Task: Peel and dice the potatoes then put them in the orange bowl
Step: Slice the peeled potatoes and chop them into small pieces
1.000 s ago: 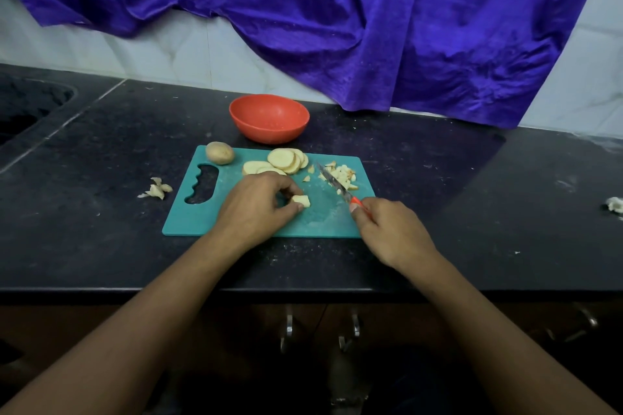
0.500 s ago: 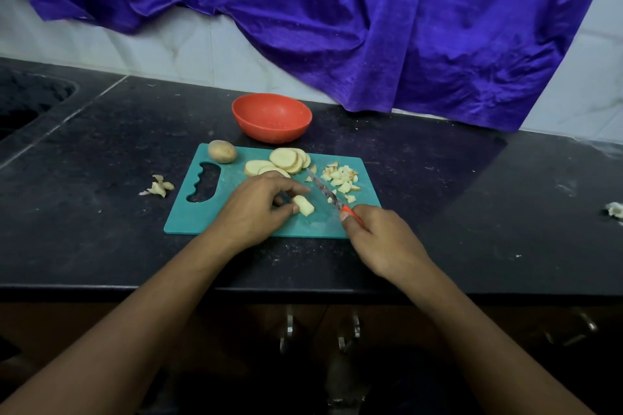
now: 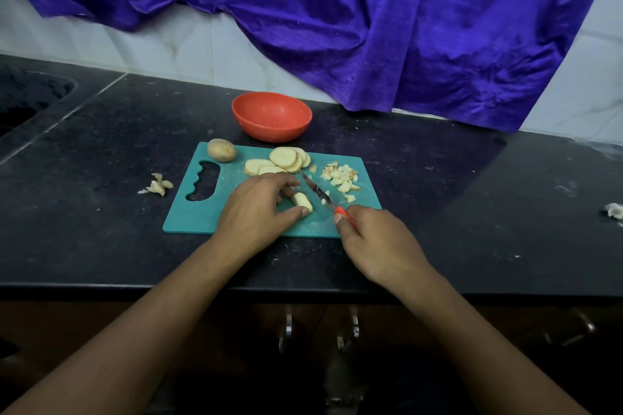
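here, left hand pinching potato piece, right hand gripping knife

Looking down on a black, speckled stone table, catching a dull sheen toward the right. Backing onto a pale tiled wall, mostly hiding behind a purple cloth hanging in deep folds and reaching the table's rear edge at right. Dropping into a dark sink basin at far left. Showing metal handles on shadowed cabinet fronts under the table's front edge. Lighting everything dimly.
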Tool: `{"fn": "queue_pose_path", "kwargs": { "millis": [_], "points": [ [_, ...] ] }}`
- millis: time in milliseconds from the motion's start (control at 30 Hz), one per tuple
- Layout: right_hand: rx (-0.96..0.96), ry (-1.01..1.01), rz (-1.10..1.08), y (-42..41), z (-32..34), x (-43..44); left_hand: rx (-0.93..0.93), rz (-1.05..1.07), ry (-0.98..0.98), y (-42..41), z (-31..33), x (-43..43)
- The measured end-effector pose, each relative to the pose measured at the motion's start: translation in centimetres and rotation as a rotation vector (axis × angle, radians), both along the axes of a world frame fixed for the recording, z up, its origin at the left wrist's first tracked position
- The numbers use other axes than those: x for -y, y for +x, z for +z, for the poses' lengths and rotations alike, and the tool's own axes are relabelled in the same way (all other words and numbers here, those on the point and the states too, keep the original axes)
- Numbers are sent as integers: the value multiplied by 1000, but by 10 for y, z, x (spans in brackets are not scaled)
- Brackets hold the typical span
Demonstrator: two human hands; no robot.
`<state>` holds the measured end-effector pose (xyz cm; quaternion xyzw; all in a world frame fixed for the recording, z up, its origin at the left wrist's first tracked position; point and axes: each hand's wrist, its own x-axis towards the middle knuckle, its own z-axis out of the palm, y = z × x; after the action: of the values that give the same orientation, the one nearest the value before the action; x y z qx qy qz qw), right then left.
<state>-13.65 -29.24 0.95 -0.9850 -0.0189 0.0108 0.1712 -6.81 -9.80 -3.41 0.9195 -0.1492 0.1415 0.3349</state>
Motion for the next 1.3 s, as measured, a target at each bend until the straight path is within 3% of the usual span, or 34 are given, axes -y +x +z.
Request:
{"fn": "queue_pose_path", "kwargs": {
  "millis": [1300],
  "points": [
    [38, -317, -35, -14, -7, -45, 89, 1, 49, -5, 2, -2]
  ]
}}
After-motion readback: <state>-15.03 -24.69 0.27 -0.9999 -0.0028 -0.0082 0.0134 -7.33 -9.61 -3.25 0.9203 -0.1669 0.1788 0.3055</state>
